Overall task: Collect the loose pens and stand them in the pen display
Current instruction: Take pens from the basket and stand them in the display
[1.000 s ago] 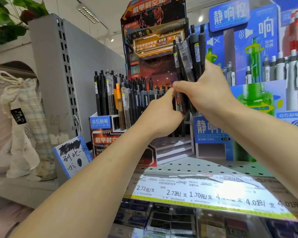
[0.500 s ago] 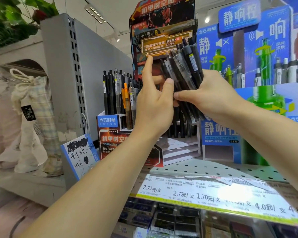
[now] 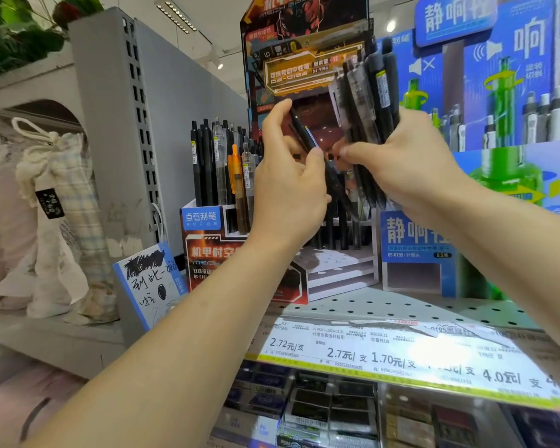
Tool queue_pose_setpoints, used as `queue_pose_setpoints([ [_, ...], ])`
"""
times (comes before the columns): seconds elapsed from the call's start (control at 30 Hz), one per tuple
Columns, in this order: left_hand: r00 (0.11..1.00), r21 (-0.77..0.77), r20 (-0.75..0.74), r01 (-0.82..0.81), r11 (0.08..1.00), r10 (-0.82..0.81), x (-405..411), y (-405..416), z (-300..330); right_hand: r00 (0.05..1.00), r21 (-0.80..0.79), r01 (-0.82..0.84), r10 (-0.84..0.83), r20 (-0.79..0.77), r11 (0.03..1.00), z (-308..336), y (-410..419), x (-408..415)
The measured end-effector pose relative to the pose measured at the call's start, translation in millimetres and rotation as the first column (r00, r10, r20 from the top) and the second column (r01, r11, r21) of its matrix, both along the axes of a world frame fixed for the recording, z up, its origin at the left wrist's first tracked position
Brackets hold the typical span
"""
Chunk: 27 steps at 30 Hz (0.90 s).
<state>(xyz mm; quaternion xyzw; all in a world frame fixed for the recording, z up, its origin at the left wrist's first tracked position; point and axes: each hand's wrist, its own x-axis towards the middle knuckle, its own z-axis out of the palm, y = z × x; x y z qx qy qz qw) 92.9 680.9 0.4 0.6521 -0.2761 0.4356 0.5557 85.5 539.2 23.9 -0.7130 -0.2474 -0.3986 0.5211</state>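
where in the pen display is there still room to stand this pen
Free: the white stepped tiers at the front right of the pen display, below the hands. Crowded: the back left rows, packed with upright pens.

Matt black plastic pens (image 3: 374, 101); glossy printed cardboard display (image 3: 214, 250).

Pen display (image 3: 304, 76) top cut off by frame edge; lower pen bundle (image 3: 369, 101) hidden behind right hand (image 3: 404, 169); labels blurred.
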Motion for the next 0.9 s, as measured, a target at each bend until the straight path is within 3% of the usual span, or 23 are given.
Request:
queue_pose_setpoints([
  [0.17,0.979,0.296,0.052,-0.204,0.933,0.197,-1.9,-7.9,-5.5,0.994,0.05,0.048,-0.053,0.095,0.998,-1.7,0.8,-1.4],
  [0.23,0.973,0.344,0.039,-0.227,0.911,0.227,-1.9,-9.1,-6.1,0.995,0.042,0.048,-0.051,0.086,0.998,-1.9,0.2,-1.3],
  [0.4,0.97,0.369,-0.019,-0.217,0.904,0.241,-1.4,-8.5,-4.5,0.993,0.032,0.069,-0.072,0.094,0.997,-1.5,1.1,-1.1],
  [0.7,0.939,0.34,0.118,-0.343,0.876,0.322,0.8,-7.7,-8.7,0.997,0.064,-0.009,0.004,0.075,0.998,-2.0,0.2,-1.9],
  [0.9,0.92,0.318,0.134,-0.392,0.863,0.368,-2.0,-7.7,-8.7,0.999,0.074,-0.015,0.011,0.045,0.997,-2.5,1.1,-3.9],
])
